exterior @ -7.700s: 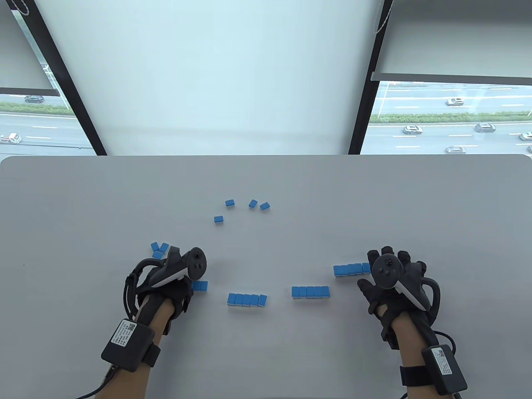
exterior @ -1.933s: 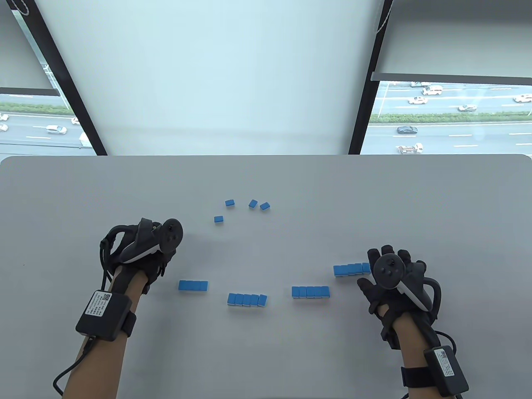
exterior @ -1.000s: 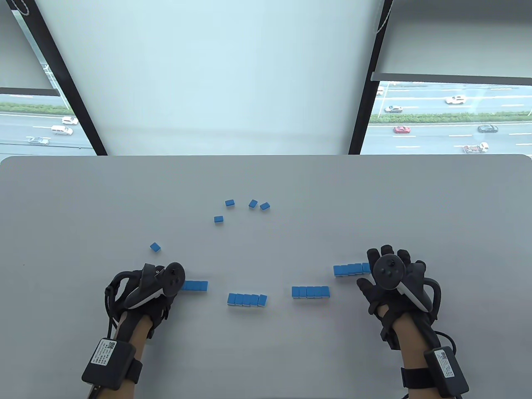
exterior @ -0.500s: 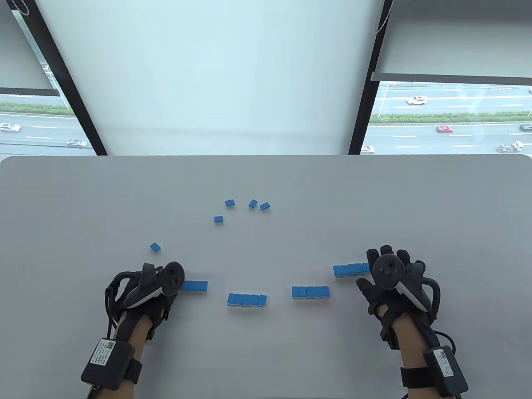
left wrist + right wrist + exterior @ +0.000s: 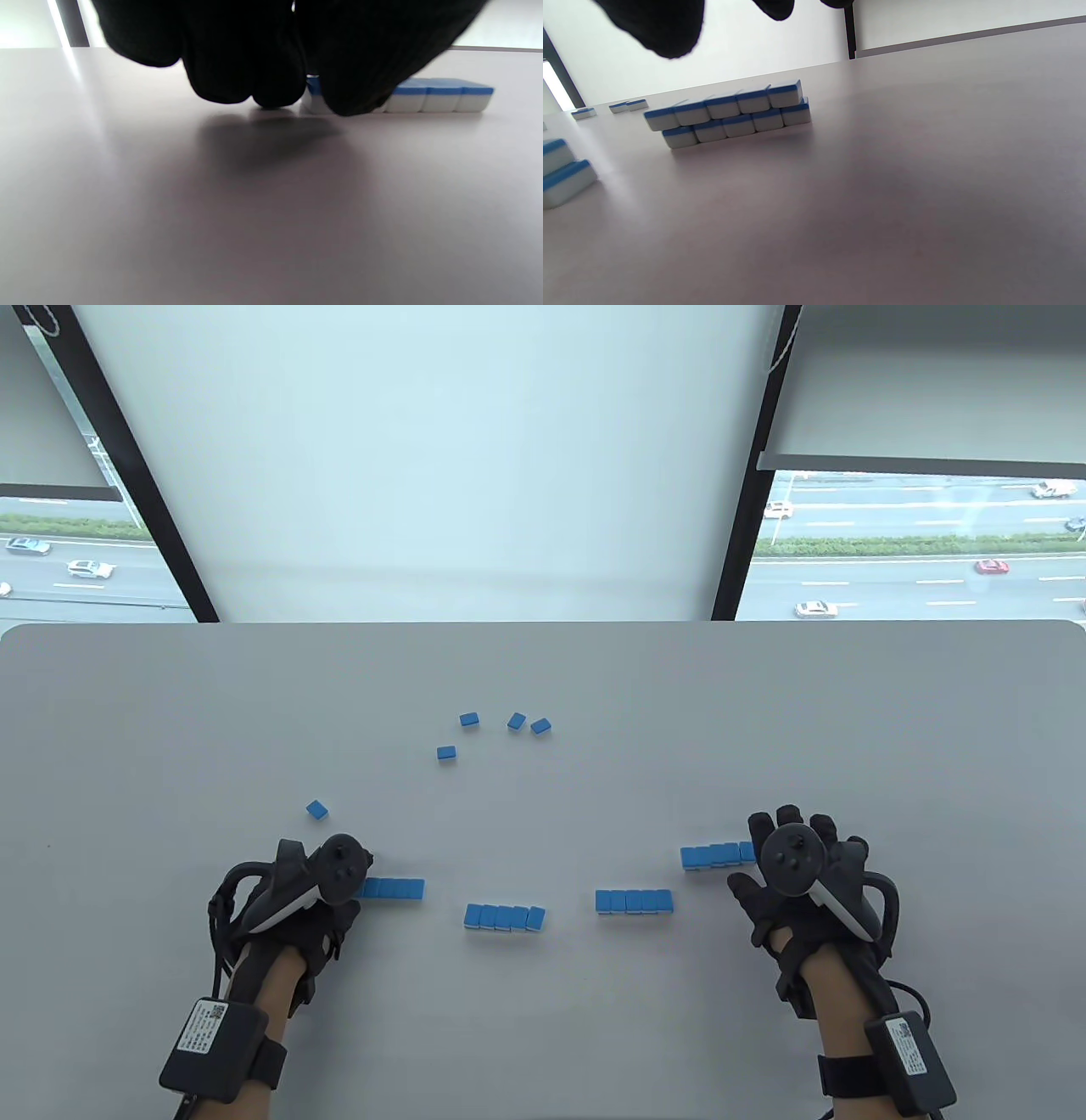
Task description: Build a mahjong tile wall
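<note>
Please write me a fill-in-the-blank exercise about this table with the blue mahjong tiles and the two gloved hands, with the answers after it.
1. The row at the left hand is ____ tile(s) high in the left wrist view.
2. The block of blue-and-white mahjong tiles in the right wrist view is ____ rows high.
3. The right hand lies flat on the grey table with its fingers ____.
4. The single blue tile lies ____ the left hand.

Answers: one; two; spread; beyond

Smooth, faintly glossy blue-and-white plastic mahjong tiles (image 5: 729, 112) sit on a matt grey table (image 5: 543, 1027) with a soft sheen, beside a right hand (image 5: 802, 882) and left hand (image 5: 271, 51) in black knitted cloth gloves.
</note>
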Available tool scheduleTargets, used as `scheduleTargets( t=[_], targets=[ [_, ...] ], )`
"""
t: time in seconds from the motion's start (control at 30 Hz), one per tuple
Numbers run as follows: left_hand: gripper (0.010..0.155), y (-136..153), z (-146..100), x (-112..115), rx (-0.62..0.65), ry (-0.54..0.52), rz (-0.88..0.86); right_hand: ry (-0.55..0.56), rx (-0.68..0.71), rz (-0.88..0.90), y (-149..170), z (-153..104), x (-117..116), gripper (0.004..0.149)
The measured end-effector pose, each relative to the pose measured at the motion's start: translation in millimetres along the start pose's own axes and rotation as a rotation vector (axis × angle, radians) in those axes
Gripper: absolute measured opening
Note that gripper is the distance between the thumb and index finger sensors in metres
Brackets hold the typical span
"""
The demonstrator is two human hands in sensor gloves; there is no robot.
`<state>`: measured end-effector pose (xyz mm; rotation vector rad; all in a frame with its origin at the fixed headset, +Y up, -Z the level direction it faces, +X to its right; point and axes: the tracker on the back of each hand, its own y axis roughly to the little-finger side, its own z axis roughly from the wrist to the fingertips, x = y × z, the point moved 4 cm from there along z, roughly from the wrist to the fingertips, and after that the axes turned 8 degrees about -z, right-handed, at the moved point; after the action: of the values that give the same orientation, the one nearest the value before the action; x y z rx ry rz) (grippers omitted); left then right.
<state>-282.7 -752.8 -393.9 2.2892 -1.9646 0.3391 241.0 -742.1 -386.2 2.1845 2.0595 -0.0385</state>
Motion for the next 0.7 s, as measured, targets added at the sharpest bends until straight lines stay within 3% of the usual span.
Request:
scheduleTargets(
  t=[0.13,0.3,0.47,0.57,0.7],
  targets=[
    [0.068,7,-4,-9,-0.010,0.004,-0.108,0.002,0.002,-0.002,0,0,0,0.078],
    [0.066,10,-5,-39,-0.027,-0.110,-0.035,0.003,-0.002,0.004,1,0,0,0.078],
    [0.065,21,13,-66,-0.083,-0.182,0.008,0.001,-0.007,0.005,2,0,0,0.078],
    [0.065,30,31,-68,-0.137,-0.167,0.034,-0.002,-0.011,0.004,3,0,0,0.078],
    [0.069,45,58,-55,-0.239,-0.089,0.044,-0.006,-0.018,0.004,5,0,-1,0.078]
  ],
)
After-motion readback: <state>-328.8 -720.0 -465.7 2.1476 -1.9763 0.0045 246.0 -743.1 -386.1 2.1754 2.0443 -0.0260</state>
